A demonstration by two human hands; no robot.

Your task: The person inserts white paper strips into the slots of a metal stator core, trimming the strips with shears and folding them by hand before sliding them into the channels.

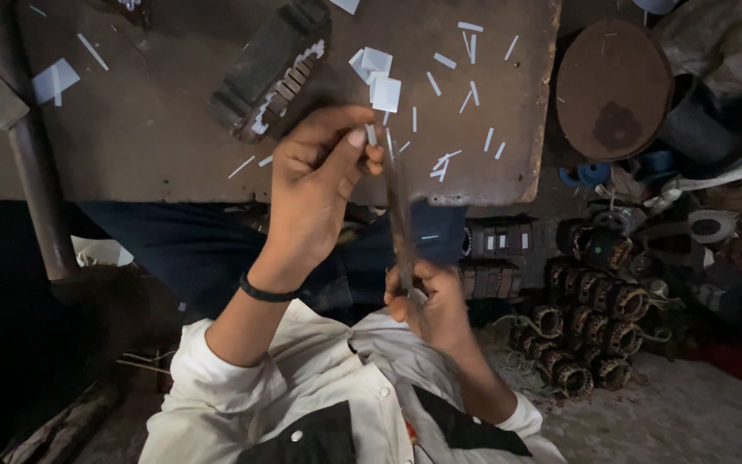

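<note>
My left hand (315,185), with a black band on its wrist, pinches a small white strip (371,135) between thumb and fingers over the front edge of a brown worktop (156,129). My right hand (433,302) is lower, close to my white shirt, and grips a long thin metal tool (400,225). The tool points up, and its blurred tip reaches the strip. Small white squares (380,79) and thin white slivers (472,90) lie scattered on the worktop just beyond my left hand.
A dark slotted metal core (272,73) lies on the worktop to the left of the squares. A metal post (32,163) stands at the left. On the floor at the right are several wound motor coils (590,322), a round brown disc (613,90) and other clutter.
</note>
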